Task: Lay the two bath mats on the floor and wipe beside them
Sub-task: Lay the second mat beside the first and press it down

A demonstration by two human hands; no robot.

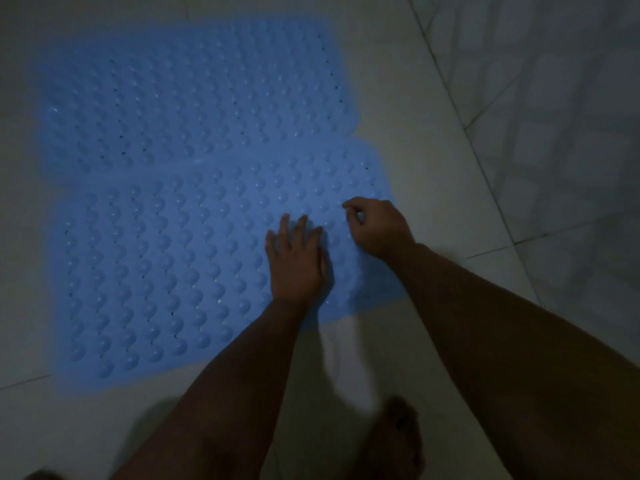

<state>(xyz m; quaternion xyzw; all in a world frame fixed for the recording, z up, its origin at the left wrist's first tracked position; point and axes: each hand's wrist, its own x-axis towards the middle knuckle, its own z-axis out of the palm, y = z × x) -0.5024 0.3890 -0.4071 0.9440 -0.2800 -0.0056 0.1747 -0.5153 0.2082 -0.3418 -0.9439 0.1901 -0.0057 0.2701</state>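
Two blue bath mats with rows of round bumps lie flat on the pale tiled floor, side by side. The far mat touches the near mat along one long edge. My left hand rests palm down on the near mat's right part, fingers spread. My right hand hovers over the mat's right edge with its fingers curled inward; it is too dim to tell whether it pinches the mat.
Pale floor tiles with dark grout lines surround the mats. A bare foot stands on the floor below the near mat. A patterned tiled wall rises at the right. The scene is dim.
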